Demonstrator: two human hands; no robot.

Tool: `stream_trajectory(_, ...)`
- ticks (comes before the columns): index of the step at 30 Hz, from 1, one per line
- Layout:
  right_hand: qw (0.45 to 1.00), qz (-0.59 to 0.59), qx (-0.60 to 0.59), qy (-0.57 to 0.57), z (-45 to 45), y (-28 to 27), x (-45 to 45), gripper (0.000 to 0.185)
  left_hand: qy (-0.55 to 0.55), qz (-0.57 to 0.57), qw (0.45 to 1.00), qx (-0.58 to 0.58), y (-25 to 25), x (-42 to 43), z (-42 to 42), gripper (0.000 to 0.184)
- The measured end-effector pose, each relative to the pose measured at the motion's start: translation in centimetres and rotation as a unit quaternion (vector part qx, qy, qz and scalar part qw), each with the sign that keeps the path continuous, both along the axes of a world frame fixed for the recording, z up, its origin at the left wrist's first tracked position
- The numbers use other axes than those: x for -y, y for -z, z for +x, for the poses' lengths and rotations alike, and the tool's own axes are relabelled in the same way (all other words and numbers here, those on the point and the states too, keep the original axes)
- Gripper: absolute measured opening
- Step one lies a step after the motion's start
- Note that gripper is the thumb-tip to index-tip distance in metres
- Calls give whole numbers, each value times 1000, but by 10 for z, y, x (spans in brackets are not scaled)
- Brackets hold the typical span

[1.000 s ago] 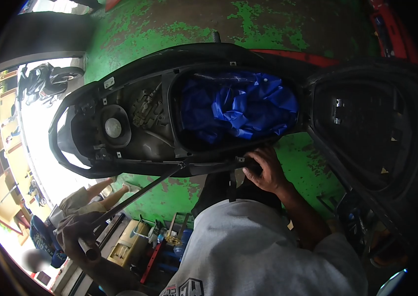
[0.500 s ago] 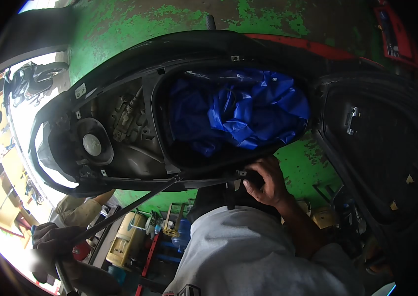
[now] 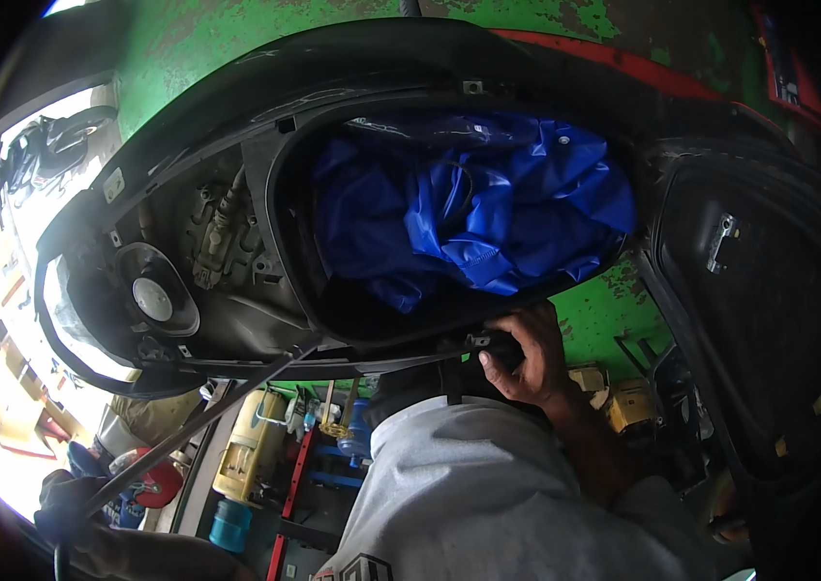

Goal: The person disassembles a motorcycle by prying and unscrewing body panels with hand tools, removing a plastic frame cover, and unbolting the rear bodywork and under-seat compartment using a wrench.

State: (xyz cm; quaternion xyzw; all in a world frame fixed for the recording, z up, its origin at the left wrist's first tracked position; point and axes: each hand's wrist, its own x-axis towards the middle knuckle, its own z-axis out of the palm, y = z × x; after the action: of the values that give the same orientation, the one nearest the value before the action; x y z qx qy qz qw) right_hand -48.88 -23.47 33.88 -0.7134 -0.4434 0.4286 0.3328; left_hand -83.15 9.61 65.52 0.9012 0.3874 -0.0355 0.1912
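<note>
A dark scooter body [image 3: 372,58] lies across the view, its under-seat box holding a crumpled blue tarp [image 3: 488,218]. My left hand [image 3: 72,518], dim at the lower left, is closed around what looks like a long T-handle wrench [image 3: 202,418]. The shaft slants up to the scooter's near edge, where its tip meets the rim by the box's corner. I cannot make out what fastener, if any, lies under the tip. My right hand [image 3: 532,358] is curled over the scooter's side rim [image 3: 476,341], thumb toward me and fingertips partly hidden.
The raised seat [image 3: 778,281] stands open at the right. A round fuel cap [image 3: 152,299] shows at the left of the body. Below are a yellow tank [image 3: 251,445], a red bar [image 3: 289,494] and a blue container [image 3: 230,526]. Green peeling floor [image 3: 614,329] surrounds the scooter.
The view has shifted, so the scooter looks slightly larger. My left hand and the wrench have moved left and down, the tip sliding left along the rim. My right hand keeps its place.
</note>
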Motion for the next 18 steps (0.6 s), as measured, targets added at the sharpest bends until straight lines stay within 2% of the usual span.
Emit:
stream_trajectory(8,999,28,13,27,-5,10,0,32,-22,-5,1000,0,-6,8,17,31)
stream_trajectory(18,999,41,28,10,-2,4,3,34,-29,46,998,8,-46,36,28,30)
